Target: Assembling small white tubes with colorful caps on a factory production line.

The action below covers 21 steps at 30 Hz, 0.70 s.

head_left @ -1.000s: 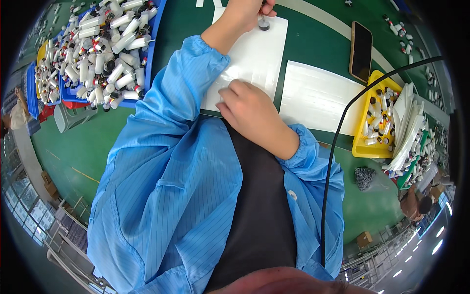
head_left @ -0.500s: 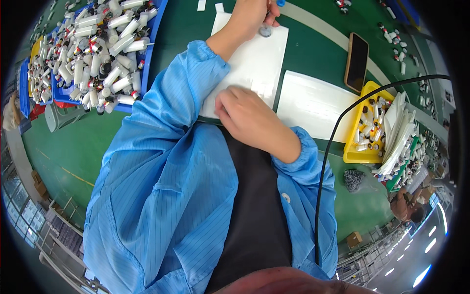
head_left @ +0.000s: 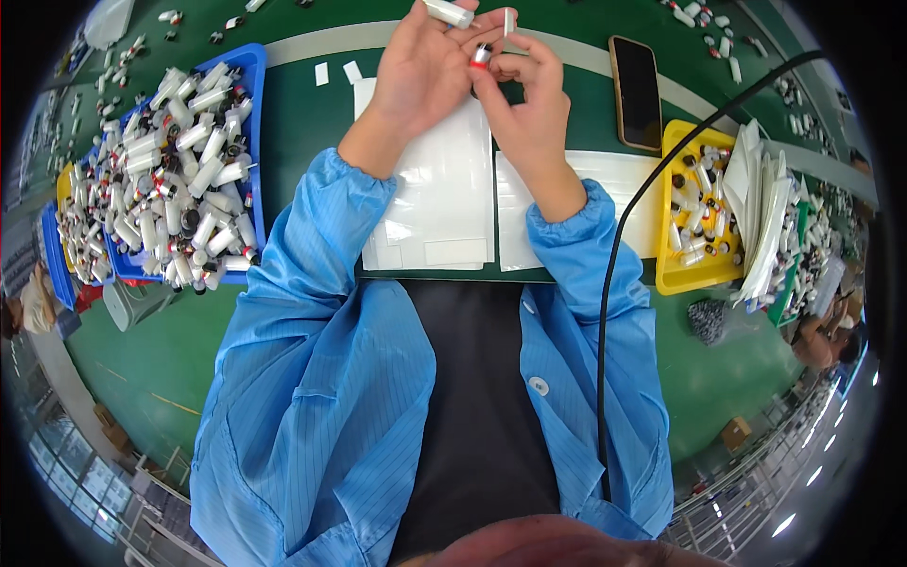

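Note:
My left hand (head_left: 420, 80) is turned palm up over the far part of the table, with a white cylindrical tube (head_left: 448, 13) held at its thumb and fingers. Close beside it, my right hand (head_left: 531, 118) pinches a small cylindrical piece (head_left: 482, 57) with a black end and a red ring. A narrow white strip (head_left: 509, 21) stands up by the fingertips; which hand holds it I cannot tell. Below the hands lies a glossy white sheet (head_left: 430, 203), and a second white sheet (head_left: 529, 231) is under my right forearm.
At the left, a blue bin (head_left: 257, 113) is heaped with white tubes. A phone (head_left: 637, 94) lies at the right, near a yellow tray (head_left: 699, 282) of small tubes and a stack of white sheets (head_left: 756, 208). A black cable (head_left: 631, 208) crosses the right side.
Both hands are now together at the far side; the right has moved up from the near sheet. The white tube and the red-ringed piece have come into sight, and the view has shifted.

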Each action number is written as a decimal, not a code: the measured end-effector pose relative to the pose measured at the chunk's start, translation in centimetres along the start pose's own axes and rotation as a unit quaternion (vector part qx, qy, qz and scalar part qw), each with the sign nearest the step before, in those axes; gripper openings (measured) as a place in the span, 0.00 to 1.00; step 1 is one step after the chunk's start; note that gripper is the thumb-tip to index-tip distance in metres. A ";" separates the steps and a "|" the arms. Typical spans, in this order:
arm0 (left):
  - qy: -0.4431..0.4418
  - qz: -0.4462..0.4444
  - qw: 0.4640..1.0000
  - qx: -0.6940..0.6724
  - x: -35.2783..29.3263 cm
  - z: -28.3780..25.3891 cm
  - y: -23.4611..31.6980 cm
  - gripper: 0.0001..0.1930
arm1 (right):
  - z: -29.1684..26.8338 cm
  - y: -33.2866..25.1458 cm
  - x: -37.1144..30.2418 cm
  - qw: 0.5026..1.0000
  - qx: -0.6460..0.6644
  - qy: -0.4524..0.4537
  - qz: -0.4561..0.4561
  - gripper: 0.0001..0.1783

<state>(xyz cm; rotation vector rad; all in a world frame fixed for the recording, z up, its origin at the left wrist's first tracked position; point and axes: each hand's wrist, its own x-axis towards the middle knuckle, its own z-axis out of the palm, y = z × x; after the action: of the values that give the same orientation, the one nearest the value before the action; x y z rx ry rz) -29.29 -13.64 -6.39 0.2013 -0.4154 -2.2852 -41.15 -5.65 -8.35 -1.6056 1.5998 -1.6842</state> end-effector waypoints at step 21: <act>-0.012 0.022 0.944 0.328 0.0 -1.0 0.0 0.25 | -0.8 0.5 0.4 0.998 -0.014 0.050 -0.038 0.21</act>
<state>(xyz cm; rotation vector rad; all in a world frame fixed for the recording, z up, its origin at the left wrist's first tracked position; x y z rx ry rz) -29.02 -13.86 -7.32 0.4879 -1.1743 -2.0309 -42.13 -5.79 -8.36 -1.6383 1.6362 -1.8156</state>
